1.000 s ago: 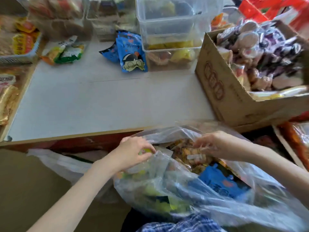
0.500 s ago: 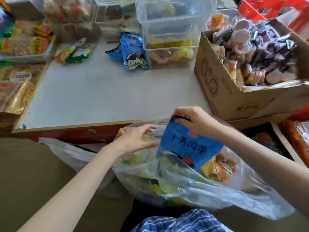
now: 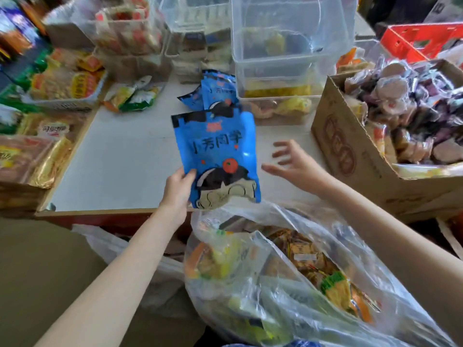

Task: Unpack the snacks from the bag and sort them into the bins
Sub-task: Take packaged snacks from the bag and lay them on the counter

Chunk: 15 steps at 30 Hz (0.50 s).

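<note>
My left hand (image 3: 176,194) held the blue snack packet (image 3: 218,159) upright over the near edge of the counter (image 3: 120,161), my thumb pressed on its lower left front with the other fingers hidden behind it. The packet's bottom edge hung just above the mouth of the clear plastic bag (image 3: 288,279), which sat below the counter edge, stuffed with yellow, green and orange snacks. My right hand (image 3: 298,166) hovered just beside the packet's right edge, not touching it, its fingers (image 3: 283,146) spread apart and holding nothing. Behind the held packet, two more blue packets (image 3: 215,88) lay on the counter against the stacked clear bins (image 3: 288,61). To the right stood a cardboard box (image 3: 355,156) heaped with round wrapped snacks. A green and yellow packet (image 3: 132,96) lay farther left, near a white basket (image 3: 65,101) of orange packs.
</note>
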Each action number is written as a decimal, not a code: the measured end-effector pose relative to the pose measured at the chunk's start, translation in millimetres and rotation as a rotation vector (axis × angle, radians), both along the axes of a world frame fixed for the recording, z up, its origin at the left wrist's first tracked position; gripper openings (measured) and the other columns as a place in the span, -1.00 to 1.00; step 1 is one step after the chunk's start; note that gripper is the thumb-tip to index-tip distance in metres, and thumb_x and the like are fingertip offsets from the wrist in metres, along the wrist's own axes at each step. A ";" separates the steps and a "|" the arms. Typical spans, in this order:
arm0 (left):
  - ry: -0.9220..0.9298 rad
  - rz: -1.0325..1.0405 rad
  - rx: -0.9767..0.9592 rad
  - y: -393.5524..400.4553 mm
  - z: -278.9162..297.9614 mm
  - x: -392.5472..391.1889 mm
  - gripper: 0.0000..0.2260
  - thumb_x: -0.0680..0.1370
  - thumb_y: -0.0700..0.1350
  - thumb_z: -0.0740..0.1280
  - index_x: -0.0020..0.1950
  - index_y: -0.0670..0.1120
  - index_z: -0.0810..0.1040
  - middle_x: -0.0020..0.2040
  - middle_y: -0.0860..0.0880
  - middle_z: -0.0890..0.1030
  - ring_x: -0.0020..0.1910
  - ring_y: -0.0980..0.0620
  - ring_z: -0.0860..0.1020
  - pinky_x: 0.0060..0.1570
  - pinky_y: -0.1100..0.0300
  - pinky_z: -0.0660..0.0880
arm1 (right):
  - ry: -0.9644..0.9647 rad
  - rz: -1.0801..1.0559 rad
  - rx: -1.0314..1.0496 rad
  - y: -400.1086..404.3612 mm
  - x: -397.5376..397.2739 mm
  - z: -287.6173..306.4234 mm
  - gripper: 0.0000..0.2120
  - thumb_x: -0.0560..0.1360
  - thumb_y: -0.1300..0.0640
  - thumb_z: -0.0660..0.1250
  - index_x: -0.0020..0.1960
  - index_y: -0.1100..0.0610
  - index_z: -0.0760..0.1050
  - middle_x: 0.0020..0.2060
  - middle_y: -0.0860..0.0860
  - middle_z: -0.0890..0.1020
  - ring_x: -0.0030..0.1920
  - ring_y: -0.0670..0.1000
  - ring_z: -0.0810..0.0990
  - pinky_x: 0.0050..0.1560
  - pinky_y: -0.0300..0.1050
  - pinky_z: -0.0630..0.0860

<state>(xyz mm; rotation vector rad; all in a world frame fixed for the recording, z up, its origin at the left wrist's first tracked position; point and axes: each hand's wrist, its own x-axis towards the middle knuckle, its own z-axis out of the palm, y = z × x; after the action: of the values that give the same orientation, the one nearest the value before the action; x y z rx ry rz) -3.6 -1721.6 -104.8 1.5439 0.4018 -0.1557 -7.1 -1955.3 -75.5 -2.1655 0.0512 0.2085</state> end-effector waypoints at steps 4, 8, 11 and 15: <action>0.080 0.028 -0.224 11.0 -3.3 43.2 -0.80 0.64 -0.22 0.11 0.00 -0.06 0.52 -0.12 -0.03 0.61 -0.23 0.05 0.59 -0.33 0.25 0.53 | 0.250 0.070 0.366 41.8 27.5 -36.0 -0.48 0.49 0.19 0.35 0.39 0.17 0.25 0.11 0.11 0.53 -0.08 0.04 0.57 -0.14 -0.18 0.51; 0.138 0.140 -0.322 28.6 -2.5 90.0 -0.78 0.63 -0.27 0.09 -0.09 -0.12 0.50 -0.37 0.01 0.65 -0.42 0.10 0.61 -0.43 0.30 0.54 | 0.350 -0.033 0.681 77.3 73.5 -56.3 -0.61 0.51 0.18 0.32 0.31 0.15 0.34 -0.08 0.09 0.64 -0.29 0.06 0.62 -0.24 -0.16 0.49; 0.139 0.183 -0.327 54.2 -10.6 124.7 -0.83 0.61 -0.27 0.10 0.08 -0.16 0.47 -0.23 -0.04 0.64 -0.34 0.07 0.60 -0.38 0.27 0.53 | 0.453 -0.091 0.847 106.2 112.1 -64.7 -0.76 0.51 0.17 0.32 0.17 0.10 0.42 -0.23 0.05 0.64 -0.41 -0.01 0.59 -0.36 -0.24 0.42; 0.131 0.226 -0.232 95.1 -27.3 158.8 -0.80 0.61 -0.22 0.14 0.17 0.03 0.38 -0.13 0.01 0.59 -0.24 0.09 0.56 -0.29 0.28 0.41 | 0.473 -0.399 1.048 140.4 191.6 -71.1 -0.96 0.52 0.22 0.31 -0.06 0.14 0.45 -0.29 0.06 0.50 -0.49 -0.08 0.47 -0.55 -0.32 0.34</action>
<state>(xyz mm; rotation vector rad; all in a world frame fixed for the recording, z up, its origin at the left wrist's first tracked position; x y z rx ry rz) 155.2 -1626.5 -132.1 1.2545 0.6367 -0.1226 184.5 -1814.9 -146.6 -1.0023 0.5178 0.4007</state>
